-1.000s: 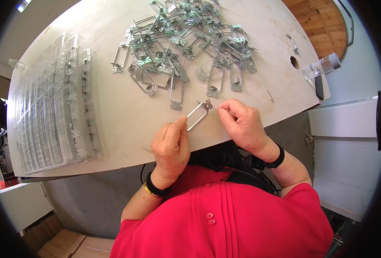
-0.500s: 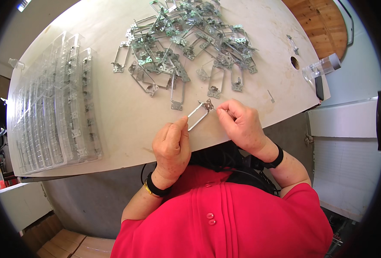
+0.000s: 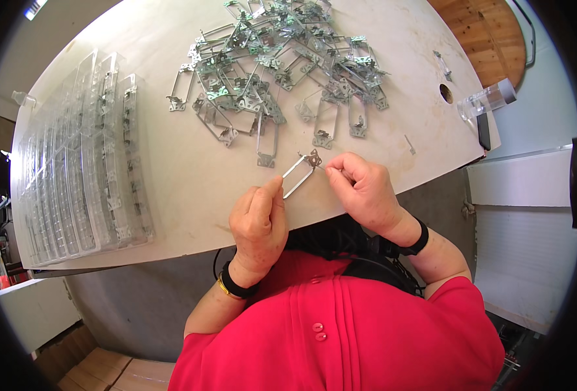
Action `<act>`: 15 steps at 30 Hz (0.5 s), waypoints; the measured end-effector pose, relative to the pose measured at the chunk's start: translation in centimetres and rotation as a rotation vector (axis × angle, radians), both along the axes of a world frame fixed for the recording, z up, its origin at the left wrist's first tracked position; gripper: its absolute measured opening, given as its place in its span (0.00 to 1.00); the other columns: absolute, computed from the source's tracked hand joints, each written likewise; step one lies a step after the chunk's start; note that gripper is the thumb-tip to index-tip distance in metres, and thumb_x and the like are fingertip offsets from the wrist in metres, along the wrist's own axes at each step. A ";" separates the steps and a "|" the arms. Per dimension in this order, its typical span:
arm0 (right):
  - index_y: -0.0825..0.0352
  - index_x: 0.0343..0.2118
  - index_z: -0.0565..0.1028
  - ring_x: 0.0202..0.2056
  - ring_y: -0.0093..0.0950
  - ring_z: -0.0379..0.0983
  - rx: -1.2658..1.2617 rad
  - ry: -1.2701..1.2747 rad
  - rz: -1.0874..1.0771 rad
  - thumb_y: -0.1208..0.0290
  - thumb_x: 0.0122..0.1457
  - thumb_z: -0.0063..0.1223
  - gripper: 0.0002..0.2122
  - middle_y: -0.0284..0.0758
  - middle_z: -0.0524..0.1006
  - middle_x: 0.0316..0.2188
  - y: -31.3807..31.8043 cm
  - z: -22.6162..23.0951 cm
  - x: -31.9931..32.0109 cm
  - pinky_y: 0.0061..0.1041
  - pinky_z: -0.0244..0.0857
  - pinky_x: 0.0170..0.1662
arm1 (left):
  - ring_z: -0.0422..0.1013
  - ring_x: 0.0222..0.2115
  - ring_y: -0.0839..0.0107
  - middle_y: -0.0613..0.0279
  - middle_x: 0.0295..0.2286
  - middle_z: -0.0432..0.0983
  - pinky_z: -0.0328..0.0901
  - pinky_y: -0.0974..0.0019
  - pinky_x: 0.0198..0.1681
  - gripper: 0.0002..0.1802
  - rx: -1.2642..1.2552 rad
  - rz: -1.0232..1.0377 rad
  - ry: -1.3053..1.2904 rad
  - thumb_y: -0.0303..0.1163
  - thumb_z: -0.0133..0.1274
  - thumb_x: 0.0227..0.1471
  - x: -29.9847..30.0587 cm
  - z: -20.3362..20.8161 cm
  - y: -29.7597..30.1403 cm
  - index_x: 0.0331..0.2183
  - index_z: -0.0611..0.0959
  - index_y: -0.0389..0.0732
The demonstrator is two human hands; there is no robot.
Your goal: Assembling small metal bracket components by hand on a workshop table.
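Note:
A narrow metal bracket frame (image 3: 295, 178), with two long thin rails and a flat cut-out plate at its far end, is pinched by the near end between the thumb and fingers of my left hand (image 3: 259, 218). It slants up and to the right above the table. My right hand (image 3: 361, 192) is closed in a pinch just right of the bracket's plate. A thin sliver seems to show at those fingertips, but what they grip is too small to make out. My left fingers hide the bracket's near end.
A tangled heap of similar metal brackets (image 3: 269, 72) covers the table's far middle. Clear plastic trays (image 3: 86, 176) filled with parts are stacked at left. At right are a clear bottle (image 3: 487, 101) lying on its side, a hole (image 3: 446, 95) and a small metal pin (image 3: 410, 144).
Hardly anything differs. Both hands keep their pinch, and my right fingertips have shifted very slightly left beside the bracket's plate.

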State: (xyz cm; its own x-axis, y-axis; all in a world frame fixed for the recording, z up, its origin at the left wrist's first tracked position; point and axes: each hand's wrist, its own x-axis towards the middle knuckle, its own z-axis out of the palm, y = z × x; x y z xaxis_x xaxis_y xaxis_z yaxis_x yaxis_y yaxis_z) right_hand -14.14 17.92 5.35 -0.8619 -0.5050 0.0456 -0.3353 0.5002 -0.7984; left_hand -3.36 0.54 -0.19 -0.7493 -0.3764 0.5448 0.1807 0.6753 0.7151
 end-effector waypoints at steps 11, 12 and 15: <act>0.68 0.34 0.78 0.20 0.36 0.75 0.025 0.016 0.005 0.75 0.64 0.57 0.03 0.42 0.76 0.19 0.0 0.4 0.1 0.32 0.67 0.27 | 0.64 0.20 0.70 0.60 0.22 0.70 0.59 0.67 0.24 0.11 -0.001 -0.001 -0.001 0.14 0.60 0.56 0.0 0.0 0.0 0.42 0.85 0.33; 0.68 0.34 0.78 0.21 0.36 0.76 0.017 0.023 0.015 0.75 0.64 0.57 0.03 0.42 0.76 0.20 0.0 0.3 0.2 0.32 0.67 0.26 | 0.64 0.20 0.70 0.60 0.22 0.71 0.59 0.67 0.24 0.11 0.000 -0.001 0.002 0.14 0.60 0.56 0.0 -0.1 0.0 0.42 0.85 0.33; 0.68 0.34 0.78 0.21 0.37 0.76 0.007 0.022 -0.029 0.75 0.64 0.57 0.03 0.42 0.76 0.20 -0.1 0.2 -0.3 0.33 0.67 0.27 | 0.64 0.20 0.71 0.60 0.22 0.71 0.60 0.67 0.24 0.11 0.002 0.000 0.001 0.14 0.60 0.56 0.1 0.0 0.0 0.42 0.85 0.33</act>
State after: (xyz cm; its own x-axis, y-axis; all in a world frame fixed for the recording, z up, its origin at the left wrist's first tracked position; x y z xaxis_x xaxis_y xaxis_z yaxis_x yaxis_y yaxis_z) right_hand -14.42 17.82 5.60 -0.8750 -0.4802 0.0617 -0.3383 0.5154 -0.7873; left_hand -3.31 0.54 -0.22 -0.7488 -0.3771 0.5451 0.1818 0.6740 0.7160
